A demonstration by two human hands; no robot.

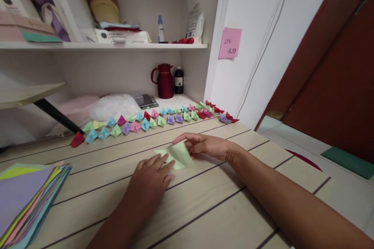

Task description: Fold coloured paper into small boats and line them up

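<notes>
A small sheet of light green origami paper (179,155) lies on the wooden table, its right side lifted and slightly blurred. My left hand (153,175) rests palm down, fingers spread, with the fingertips on the paper's left part. At the paper's right edge, my right hand (206,146) is curled, with the raised side between its thumb and fingers; part of that grip is hidden behind the sheet. Beyond both hands, folded paper boats (145,124) in many colours stand in two long rows.
A stack of coloured paper (29,194) sits at the table's left. Behind the boats are a red thermos jug (165,81), a dark bottle (179,81) and a white plastic bag (115,107). A pink sticky note (230,42) hangs on the wall. The table (204,210) ends at the right above the floor.
</notes>
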